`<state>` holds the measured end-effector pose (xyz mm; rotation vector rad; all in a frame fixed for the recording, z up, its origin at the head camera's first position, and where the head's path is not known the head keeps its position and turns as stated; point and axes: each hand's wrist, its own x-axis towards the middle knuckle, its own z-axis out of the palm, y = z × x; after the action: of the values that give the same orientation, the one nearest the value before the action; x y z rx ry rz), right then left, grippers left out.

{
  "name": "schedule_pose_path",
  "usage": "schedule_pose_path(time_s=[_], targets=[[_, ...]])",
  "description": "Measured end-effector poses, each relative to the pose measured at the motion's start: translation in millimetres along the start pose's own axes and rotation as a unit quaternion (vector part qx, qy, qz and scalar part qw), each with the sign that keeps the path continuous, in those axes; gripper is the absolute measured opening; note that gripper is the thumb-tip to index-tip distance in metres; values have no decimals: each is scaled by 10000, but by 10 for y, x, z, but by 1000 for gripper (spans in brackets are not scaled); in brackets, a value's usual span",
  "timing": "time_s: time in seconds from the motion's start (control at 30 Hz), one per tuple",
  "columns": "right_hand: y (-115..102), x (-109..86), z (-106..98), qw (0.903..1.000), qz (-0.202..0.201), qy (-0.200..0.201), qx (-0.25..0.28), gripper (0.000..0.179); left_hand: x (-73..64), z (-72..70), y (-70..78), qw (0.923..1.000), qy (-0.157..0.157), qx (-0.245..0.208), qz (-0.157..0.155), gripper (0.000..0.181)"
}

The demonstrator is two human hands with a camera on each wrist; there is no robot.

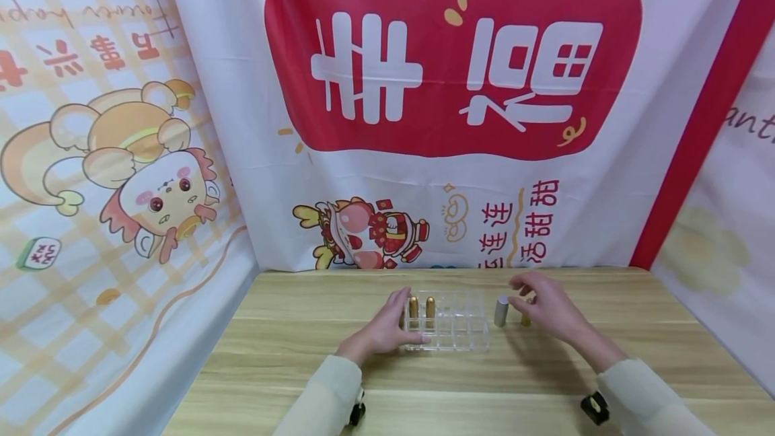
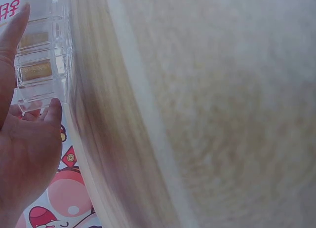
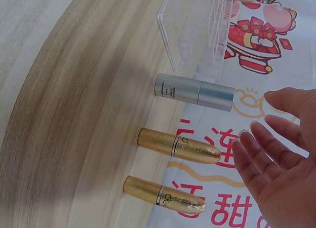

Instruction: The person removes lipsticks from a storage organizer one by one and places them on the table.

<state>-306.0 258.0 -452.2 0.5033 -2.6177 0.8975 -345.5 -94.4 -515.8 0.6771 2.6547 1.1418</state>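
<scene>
A clear lipstick organizer [image 1: 461, 336] with rows of compartments stands on the table. Two gold bullet-shaped lipstick tubes [image 1: 430, 307] are upright in its back row, toward the left. My left hand [image 1: 384, 330] grips the organizer's left end, thumb along the front and fingers round the side. To the organizer's right, a silver lipstick tube [image 3: 193, 92] stands upright. Beyond it stand two more gold lipsticks, one nearer [image 3: 178, 145] and one farther [image 3: 164, 194]. My right hand [image 1: 549, 307] hovers over these tubes, fingers spread and holding nothing.
The wood-grain table [image 1: 290, 348] ends at the back against a white cloth [image 1: 242, 153] with red print. A patterned cloth [image 1: 121, 234] hangs at the left, and another [image 1: 714, 254] at the right.
</scene>
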Motion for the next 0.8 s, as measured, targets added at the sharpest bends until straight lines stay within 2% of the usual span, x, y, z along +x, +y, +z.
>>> schedule_pose_path(time_s=[0.37, 0.57, 0.8], targets=[[-65, 29, 52, 9998, 118, -147, 74, 27, -15, 0, 6, 10000, 26, -70, -5, 117], [-95, 66, 80, 9996, 31, -271, 23, 26, -25, -13, 48, 9997, 57, -223, 19, 118], [-179, 91, 111, 9996, 2, -269, -37, 22, -27, -15, 41, 9998, 52, -183, 13, 118]])
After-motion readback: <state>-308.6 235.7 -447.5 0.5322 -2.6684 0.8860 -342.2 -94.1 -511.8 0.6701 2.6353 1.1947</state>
